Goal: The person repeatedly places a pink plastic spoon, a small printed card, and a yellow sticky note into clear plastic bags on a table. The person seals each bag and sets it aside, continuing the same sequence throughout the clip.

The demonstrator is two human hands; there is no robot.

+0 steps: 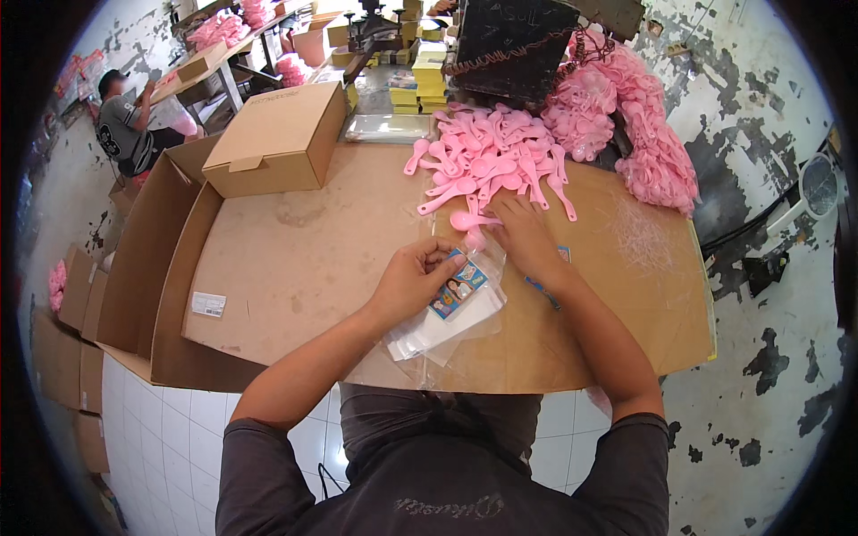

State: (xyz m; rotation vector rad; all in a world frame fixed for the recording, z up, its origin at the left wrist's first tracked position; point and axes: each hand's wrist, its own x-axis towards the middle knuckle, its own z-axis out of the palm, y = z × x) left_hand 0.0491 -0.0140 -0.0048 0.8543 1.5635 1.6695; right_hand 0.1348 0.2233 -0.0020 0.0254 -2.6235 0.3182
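Note:
My left hand (pixel 413 279) is closed on a clear plastic bag with a blue printed card (pixel 465 288) in it, the thumb pressing on the card's upper edge. At the bag's upper end, my right hand (pixel 525 234) has its fingers round the handle of a pink spoon (pixel 465 220). Another pink spoon's bowl (pixel 475 239) shows just below, at the bag's mouth. Beneath the left hand lie several clear and white flat bags (pixel 438 336). A heap of pink spoons (pixel 492 147) spreads just beyond both hands.
A closed cardboard box (pixel 273 138) stands at the far left beside an open carton (pixel 143 268). Bagged pink goods (pixel 657 134) pile up at the back right, next to a dark panel (pixel 509 54). Yellow stacks (pixel 430 76) stand behind. Another person (pixel 130 125) sits far left.

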